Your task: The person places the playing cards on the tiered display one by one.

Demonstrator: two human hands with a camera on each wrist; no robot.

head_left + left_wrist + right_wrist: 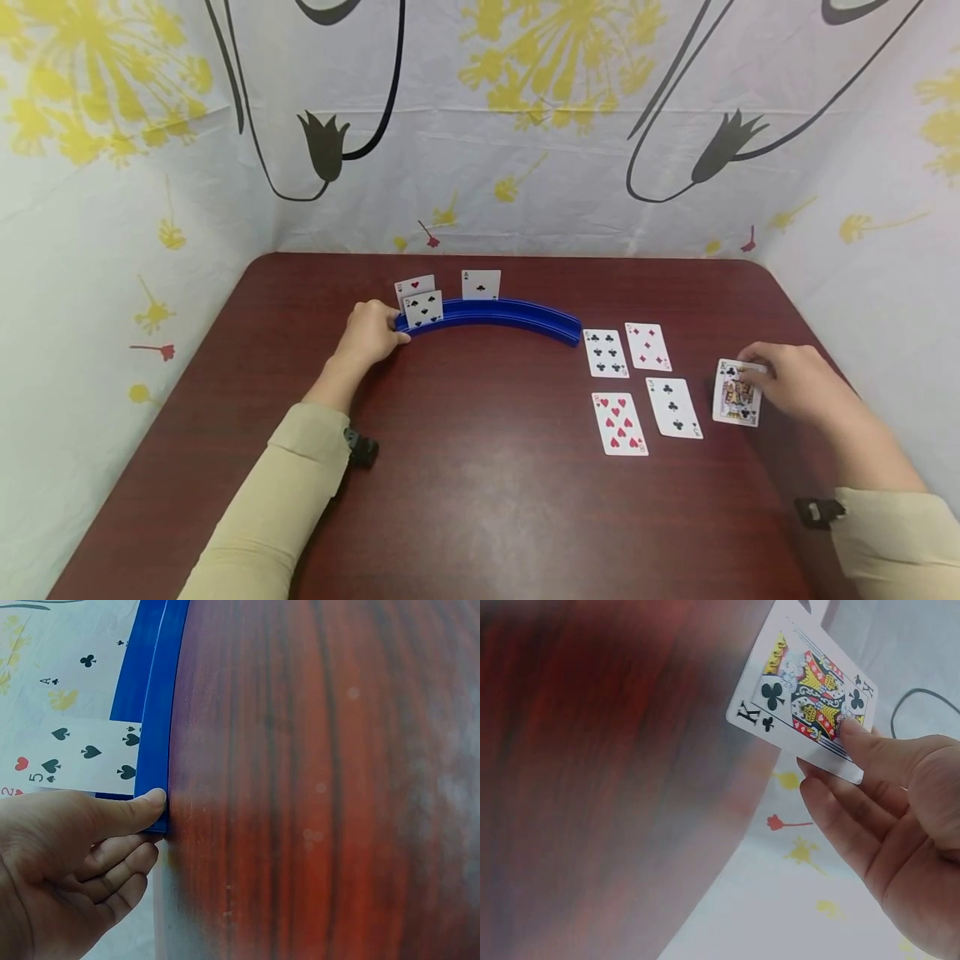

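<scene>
My left hand point(369, 333) grips the left end of a blue curved card holder point(525, 315), its thumb on the near edge in the left wrist view. In the holder stand a two of hearts point(415, 284), a five of spades point(423, 309) in front of it, and an ace of clubs point(481, 284) further right. Over at the right, my right hand point(798, 382) pinches a king of clubs point(810, 690) between thumb and fingers, face up. The card looks lifted and tilted in the right wrist view; the fingertips behind it are partly hidden.
Face up on the brown table point(480, 500), right of the holder, lie a clubs card point(606, 353), a diamonds card point(648, 347), a hearts card point(619, 424) and a three of clubs point(674, 407). A patterned cloth point(570, 200) hangs behind and beside the table.
</scene>
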